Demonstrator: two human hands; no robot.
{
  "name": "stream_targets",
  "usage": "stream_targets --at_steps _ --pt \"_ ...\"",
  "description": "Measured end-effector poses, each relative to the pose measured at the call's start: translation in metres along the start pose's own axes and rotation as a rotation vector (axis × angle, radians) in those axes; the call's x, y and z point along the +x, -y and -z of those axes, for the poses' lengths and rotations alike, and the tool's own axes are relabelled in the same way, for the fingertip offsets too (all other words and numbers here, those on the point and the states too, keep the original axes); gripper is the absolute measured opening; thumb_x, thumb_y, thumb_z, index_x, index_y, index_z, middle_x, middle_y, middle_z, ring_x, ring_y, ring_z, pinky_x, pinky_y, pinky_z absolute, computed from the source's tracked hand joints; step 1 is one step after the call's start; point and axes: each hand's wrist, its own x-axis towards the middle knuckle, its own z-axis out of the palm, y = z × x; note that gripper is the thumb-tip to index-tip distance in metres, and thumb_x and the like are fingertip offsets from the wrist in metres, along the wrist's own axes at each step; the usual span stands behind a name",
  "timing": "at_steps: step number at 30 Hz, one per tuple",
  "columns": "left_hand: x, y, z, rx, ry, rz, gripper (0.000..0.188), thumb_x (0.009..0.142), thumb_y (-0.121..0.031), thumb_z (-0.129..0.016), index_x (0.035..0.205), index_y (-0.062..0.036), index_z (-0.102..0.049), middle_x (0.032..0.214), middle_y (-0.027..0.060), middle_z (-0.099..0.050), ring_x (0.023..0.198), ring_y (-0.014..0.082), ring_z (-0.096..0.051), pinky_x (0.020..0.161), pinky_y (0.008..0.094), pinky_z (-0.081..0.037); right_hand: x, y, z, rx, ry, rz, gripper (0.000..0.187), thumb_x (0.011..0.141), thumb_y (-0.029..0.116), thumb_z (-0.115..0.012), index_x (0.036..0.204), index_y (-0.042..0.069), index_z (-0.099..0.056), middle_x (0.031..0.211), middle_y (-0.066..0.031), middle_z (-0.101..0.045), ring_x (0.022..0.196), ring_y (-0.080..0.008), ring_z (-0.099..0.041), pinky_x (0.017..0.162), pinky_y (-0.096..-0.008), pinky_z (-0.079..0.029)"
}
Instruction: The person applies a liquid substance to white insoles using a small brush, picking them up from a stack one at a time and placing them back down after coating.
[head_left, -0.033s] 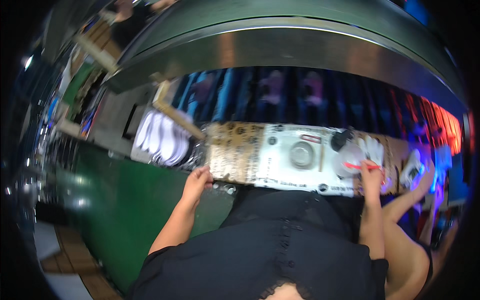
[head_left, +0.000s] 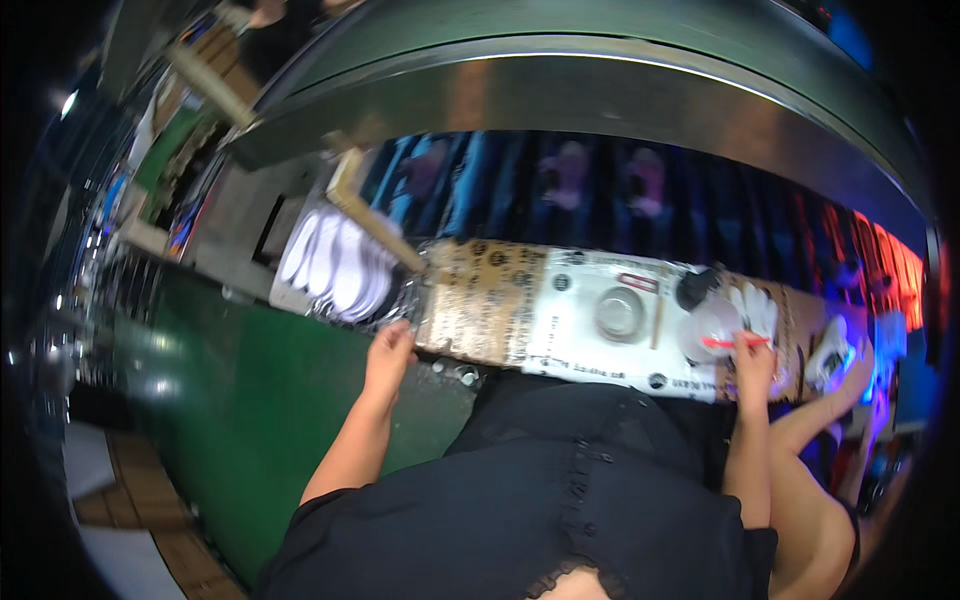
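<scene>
My right hand point(head_left: 755, 365) is closed on a slim red tool point(head_left: 735, 342), held over a round whitish tub point(head_left: 712, 325); the tool's exact kind is too blurred to tell. At the bench's front edge, my left hand point(head_left: 391, 350) has its fingers drawn together beside clear plastic wrap point(head_left: 408, 305). Whether anything is between them cannot be seen. A row of white, sole-shaped pieces point(head_left: 335, 265) lies just beyond that hand. Between the hands, a round clear dish point(head_left: 620, 314) and a thin stick point(head_left: 657, 318) rest on a white printed sheet point(head_left: 570, 345).
Brown taped cardboard point(head_left: 475, 305) covers the bench. A wooden bar point(head_left: 375, 225) slants beside the white pieces. Behind runs a dark conveyor point(head_left: 490, 190) carrying sole-shaped pieces point(head_left: 645, 180), under a metal hood point(head_left: 570, 90). A co-worker's arm point(head_left: 820, 400) is close on my right.
The view has shifted a little, so the bench sits further right. My left hand is slightly nearer the plastic wrap. The red tool stays in my right hand by the tub.
</scene>
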Motion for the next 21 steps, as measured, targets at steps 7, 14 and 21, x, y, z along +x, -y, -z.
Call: stream_targets --at_steps 7,14,21 --pt "0.096 0.053 0.123 0.266 -0.641 -0.167 0.059 0.082 -0.032 -0.071 0.127 0.0022 -0.053 0.119 0.0200 -0.056 0.103 0.0275 -0.056 0.090 0.0403 -0.045 -0.033 0.006 0.011 0.192 -0.223 0.022 0.030 0.096 0.023 -0.057 0.116 0.001 -0.060 0.077 0.0048 -0.043 0.069 -0.0050 -0.039 0.062 -0.0195 -0.031" --pt "0.157 0.075 0.154 -0.417 -0.211 0.492 0.045 0.077 -0.034 -0.074 0.110 -0.0095 -0.056 0.099 0.0078 -0.058 0.088 0.0238 -0.057 0.081 0.0405 -0.050 -0.106 0.056 0.009 0.173 0.092 -0.092 0.026 0.099 0.023 -0.052 0.090 0.002 -0.064 0.067 0.0021 -0.051 0.060 -0.0075 -0.045 0.058 -0.0212 -0.036" --pt "0.121 0.073 0.135 -0.456 -0.042 0.252 0.060 0.081 -0.015 -0.062 0.136 -0.0048 -0.041 0.124 0.0118 -0.054 0.106 0.0241 -0.057 0.081 0.0408 -0.050 -0.115 0.104 -0.031 0.026 0.348 -0.059 0.018 0.093 0.016 -0.059 0.090 0.000 -0.067 0.073 -0.0026 -0.060 0.067 -0.0089 -0.054 0.063 -0.0229 -0.042"
